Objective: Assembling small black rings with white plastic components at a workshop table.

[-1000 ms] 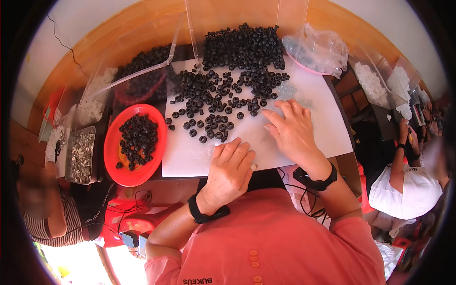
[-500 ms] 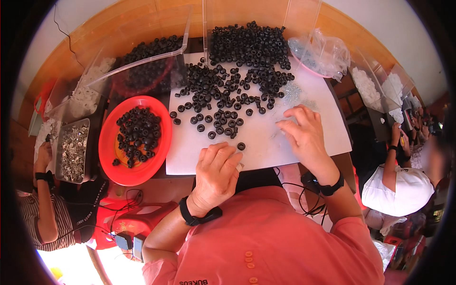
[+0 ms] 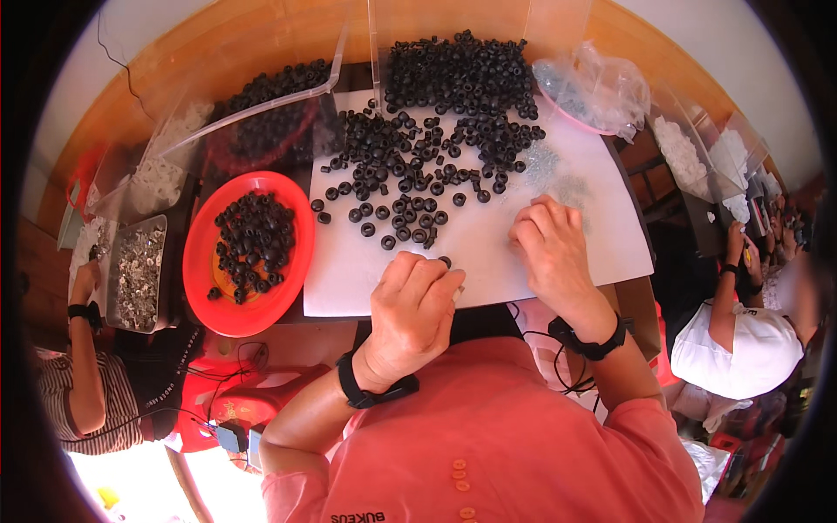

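My left hand (image 3: 410, 305) is closed at the near edge of the white board (image 3: 349, 292). A small pale bit (image 3: 458, 295) shows at its thumb and fingertips, too little to name. One black ring-shaped piece (image 3: 445, 261) lies just beyond its fingers, partly hidden. To the right, my right hand (image 3: 551, 248) rests on the board with its fingers curled and the tips drawn together; anything between them is hidden. Tiny clear pieces (image 3: 571, 192) are scattered just beyond it. Many loose black ring and barrel pieces (image 3: 401, 166) spread over the board's middle and far part.
A red oval plate (image 3: 196, 288) of black pieces stands left of the board. Clear bins (image 3: 336, 78) of black pieces stand at the back, beside a pink dish (image 3: 575, 118) with a plastic bag. A tray of metal parts (image 3: 135, 275) is farther left. Co-workers sit on both sides.
My right hand has come down and slightly nearer, its spread fingers now drawn together. My left hand has moved slightly right, partly covering the single black ring.
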The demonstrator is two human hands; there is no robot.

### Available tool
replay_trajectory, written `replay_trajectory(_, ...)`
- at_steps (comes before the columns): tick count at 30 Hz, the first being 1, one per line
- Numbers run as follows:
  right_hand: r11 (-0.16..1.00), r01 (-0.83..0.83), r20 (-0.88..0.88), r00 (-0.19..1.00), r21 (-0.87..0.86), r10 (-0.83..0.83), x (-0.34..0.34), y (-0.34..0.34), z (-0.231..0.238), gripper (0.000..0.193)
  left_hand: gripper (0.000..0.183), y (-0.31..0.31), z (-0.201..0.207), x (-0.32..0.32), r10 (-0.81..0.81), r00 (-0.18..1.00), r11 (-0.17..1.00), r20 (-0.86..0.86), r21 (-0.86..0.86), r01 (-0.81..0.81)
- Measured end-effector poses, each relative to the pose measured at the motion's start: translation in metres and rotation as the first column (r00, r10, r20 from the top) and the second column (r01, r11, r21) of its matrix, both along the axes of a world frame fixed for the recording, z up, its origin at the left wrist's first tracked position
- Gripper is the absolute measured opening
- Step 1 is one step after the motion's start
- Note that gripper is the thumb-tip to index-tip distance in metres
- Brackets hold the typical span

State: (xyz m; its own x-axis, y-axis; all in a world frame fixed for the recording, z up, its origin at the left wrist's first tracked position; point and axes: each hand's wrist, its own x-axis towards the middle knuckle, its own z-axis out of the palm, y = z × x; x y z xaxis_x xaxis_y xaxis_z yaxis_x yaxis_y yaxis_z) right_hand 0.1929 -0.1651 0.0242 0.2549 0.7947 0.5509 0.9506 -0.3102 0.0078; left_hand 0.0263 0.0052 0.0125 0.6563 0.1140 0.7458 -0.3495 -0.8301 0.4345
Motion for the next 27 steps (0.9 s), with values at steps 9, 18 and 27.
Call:
replay_trajectory(9, 0.992, 0.081, 0.000, 0.997, 0.097, -0.082, 0.015, -0.022, 0.001, 0.019, 0.035, -0.021, 0.003, 0.043, 0.013, 0.997, 0.995, -0.077, 0.103, -0.006)
replay_trajectory(18, 0.944, 0.031, -0.161, 0.987, 0.329, 0.024, 0.006, -0.014, -0.003, 0.020, 0.013, -0.028, -0.003, 0.073, 0.149, 0.970, 0.946, -0.193, 0.315, -0.083)
replay_trajectory(27, 0.910, 0.082, -0.395, 0.914, 0.406, 0.094, -0.005, -0.023, -0.001, 0.019, 0.012, -0.029, 0.002, 0.066, 0.100, 0.981, 0.984, -0.163, 0.165, -0.073)
